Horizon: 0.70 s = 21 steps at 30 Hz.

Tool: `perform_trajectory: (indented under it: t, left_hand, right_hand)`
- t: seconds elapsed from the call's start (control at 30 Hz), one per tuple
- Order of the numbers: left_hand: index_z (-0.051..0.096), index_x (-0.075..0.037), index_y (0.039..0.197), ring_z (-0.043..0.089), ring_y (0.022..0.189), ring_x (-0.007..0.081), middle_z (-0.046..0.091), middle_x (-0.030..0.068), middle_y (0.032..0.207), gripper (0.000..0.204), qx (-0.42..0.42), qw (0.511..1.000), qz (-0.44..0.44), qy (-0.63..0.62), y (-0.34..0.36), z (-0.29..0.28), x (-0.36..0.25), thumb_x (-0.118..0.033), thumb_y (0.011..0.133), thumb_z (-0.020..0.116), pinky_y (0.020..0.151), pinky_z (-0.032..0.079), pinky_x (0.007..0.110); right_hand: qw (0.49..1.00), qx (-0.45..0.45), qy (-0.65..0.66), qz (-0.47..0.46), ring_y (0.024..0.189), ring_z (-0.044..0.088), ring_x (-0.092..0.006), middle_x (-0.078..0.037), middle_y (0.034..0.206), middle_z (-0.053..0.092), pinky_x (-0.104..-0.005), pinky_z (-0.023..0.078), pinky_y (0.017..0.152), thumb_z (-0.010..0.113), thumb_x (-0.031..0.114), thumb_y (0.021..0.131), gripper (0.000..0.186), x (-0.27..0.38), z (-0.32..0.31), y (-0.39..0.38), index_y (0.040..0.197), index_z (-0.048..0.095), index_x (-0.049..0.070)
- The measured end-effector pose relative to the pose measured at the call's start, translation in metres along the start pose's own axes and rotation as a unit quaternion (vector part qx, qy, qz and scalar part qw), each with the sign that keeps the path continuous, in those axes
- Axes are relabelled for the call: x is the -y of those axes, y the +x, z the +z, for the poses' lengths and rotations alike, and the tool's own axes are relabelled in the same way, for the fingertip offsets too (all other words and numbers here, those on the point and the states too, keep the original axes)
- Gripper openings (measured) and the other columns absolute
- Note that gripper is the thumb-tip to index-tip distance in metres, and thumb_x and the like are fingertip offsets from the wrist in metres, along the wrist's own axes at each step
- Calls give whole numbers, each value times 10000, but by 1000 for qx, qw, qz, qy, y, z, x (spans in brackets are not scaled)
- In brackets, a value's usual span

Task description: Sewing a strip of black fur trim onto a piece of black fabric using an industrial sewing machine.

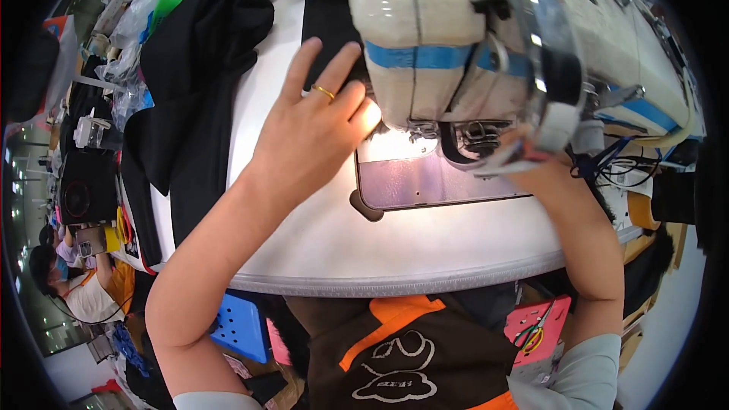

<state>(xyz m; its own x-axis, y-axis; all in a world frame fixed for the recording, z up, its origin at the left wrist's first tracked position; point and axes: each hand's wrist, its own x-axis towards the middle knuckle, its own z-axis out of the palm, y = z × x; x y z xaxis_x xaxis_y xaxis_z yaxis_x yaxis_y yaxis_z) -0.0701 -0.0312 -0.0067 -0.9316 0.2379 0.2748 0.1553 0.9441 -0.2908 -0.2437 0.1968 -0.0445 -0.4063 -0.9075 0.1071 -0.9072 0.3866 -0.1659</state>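
My left hand (315,118) lies beside the head of a cream sewing machine (421,23) with a blue stripe. Its fingers are spread, two of them reaching over black cloth (323,19), and one finger carries a gold ring. The fingertip closest to the needle area is brightly lit. My right hand (520,153) reaches in from the right, behind the machine's shiny rounded front part (550,53). Most of its fingers are hidden there, so whether it holds anything does not show. Under the needle area sits a smooth metal plate (425,182) set in the white table.
A large heap of black fabric (190,53) hangs over the table's left side. Along the near edge runs a ruler strip (395,286). Below are a blue perforated tray (241,326) and scissors (534,336) on a pink tray. Another person (83,281) sits far left.
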Motion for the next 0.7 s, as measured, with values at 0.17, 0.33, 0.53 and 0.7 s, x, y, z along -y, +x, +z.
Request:
perform_trajectory:
  t: [0.17, 0.33, 0.53, 0.7]
  left_hand:
    - [614, -129, 918, 519, 1283, 283, 641, 55, 1012, 94, 9, 999, 48, -6, -15, -15, -38, -140, 831, 648, 1188, 345, 509]
    - [638, -109, 981, 515, 1278, 273, 642, 41, 1014, 168, 1, 997, 71, -32, -21, -12, -42, -147, 819, 657, 1142, 375, 478]
    - [674, -78, 1004, 543, 1245, 270, 665, 46, 1050, 206, 11, 997, 83, -3, -22, -14, -42, -157, 814, 659, 1130, 384, 456]
    - [686, -66, 1004, 567, 1216, 258, 677, 51, 1001, 208, -16, 995, 91, -30, -21, -17, -36, -157, 822, 645, 1136, 410, 450]
  right_hand:
    - [993, -90, 59, -47, 816, 723, -259, -84, 787, 712, -369, 541, 720, 731, 134, 837, 34, 6, -19, -19, 854, 757, 122]
    - [997, 24, 76, -3, 806, 676, -354, -115, 860, 702, -493, 481, 690, 662, 138, 899, 113, 23, -42, -25, 872, 742, 63]
    - [940, -166, -24, -298, 804, 619, -241, -17, 745, 585, -387, 476, 691, 694, 159, 809, 149, 20, -20, -25, 943, 751, 127]
    - [973, -17, -12, -229, 1060, 648, -226, -33, 1109, 656, -361, 508, 902, 615, 155, 939, 376, 33, -32, -28, 1311, 656, 186]
